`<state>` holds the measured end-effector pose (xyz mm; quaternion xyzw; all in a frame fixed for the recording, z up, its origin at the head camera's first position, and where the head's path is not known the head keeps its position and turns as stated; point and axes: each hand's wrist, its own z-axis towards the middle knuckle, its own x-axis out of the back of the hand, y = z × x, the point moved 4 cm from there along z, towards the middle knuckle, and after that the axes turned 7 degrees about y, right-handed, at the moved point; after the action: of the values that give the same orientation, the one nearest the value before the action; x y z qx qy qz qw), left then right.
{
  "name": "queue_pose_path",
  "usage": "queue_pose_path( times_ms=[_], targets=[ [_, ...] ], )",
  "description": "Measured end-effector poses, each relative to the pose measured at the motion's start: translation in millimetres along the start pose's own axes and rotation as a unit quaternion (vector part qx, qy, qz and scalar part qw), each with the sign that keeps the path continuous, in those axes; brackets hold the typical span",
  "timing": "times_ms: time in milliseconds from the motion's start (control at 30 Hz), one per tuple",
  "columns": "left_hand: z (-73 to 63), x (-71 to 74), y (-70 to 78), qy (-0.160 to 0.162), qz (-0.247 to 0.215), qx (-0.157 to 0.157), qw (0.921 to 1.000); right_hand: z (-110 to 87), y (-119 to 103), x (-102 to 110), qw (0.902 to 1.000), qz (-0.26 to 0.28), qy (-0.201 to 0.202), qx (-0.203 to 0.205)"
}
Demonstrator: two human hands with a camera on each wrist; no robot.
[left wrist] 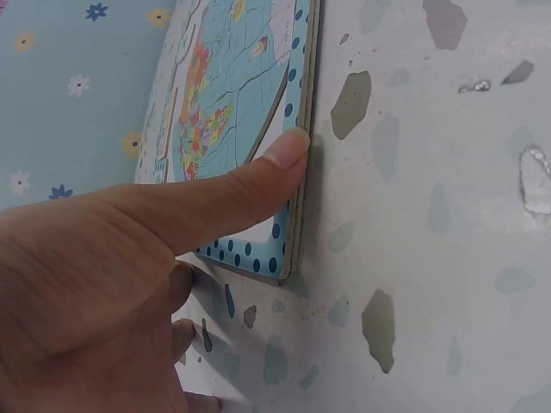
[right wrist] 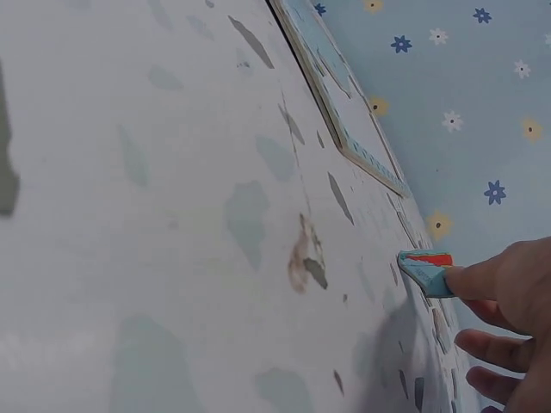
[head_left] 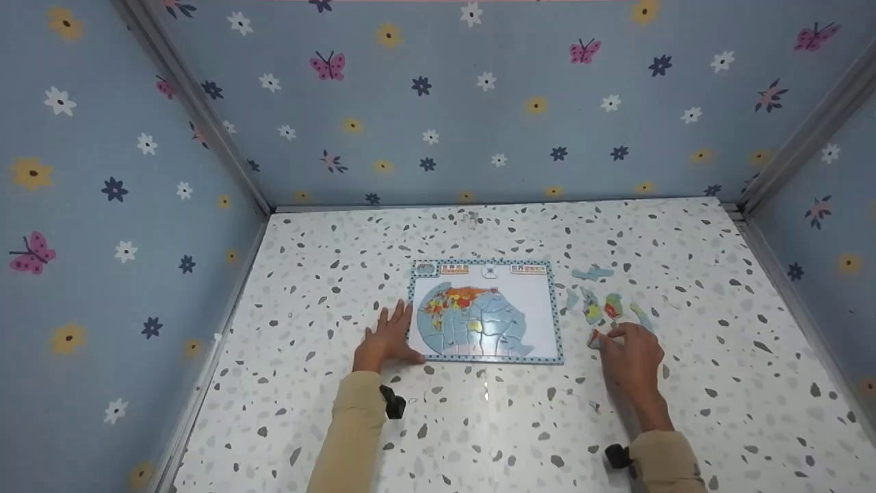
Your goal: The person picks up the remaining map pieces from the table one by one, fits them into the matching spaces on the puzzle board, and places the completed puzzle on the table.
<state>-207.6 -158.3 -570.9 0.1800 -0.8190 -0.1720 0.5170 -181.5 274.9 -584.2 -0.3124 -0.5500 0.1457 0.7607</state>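
Observation:
A world map jigsaw puzzle [head_left: 472,325] in a blue dotted frame lies flat on the table, its left part filled with joined pieces. My left hand [head_left: 389,339] rests at the frame's left side, thumb over the near left corner and fingers spread; the left wrist view shows the thumb [left wrist: 258,176] pressing on the dotted border. To the right of the board, my right hand [head_left: 633,352] pinches a small blue and orange puzzle piece [right wrist: 427,271] between thumb and fingertips. Loose puzzle pieces [head_left: 612,306] lie just beyond that hand.
The speckled white table [head_left: 479,431] meets a flower-and-butterfly patterned back wall [head_left: 479,103], with similar panels at left and right. Another loose blue piece [head_left: 593,273] lies farther back, right of the board. Small black devices [head_left: 617,457] sit at both wrists.

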Motion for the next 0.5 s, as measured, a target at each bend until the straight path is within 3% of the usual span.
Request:
queue_pose_path(
  times_ms=[233,500],
  targets=[
    [-0.7,0.2,-0.5,0.004,-0.001,-0.002,1.0,-0.8,1.0,0.2,0.9979,0.049,-0.026,-0.034],
    [2.1,-1.3,-1.2,-0.001,0.007,-0.002,1.0,-3.1,-4.5,1.6,0.9837,0.137,-0.047,-0.107]
  ],
)
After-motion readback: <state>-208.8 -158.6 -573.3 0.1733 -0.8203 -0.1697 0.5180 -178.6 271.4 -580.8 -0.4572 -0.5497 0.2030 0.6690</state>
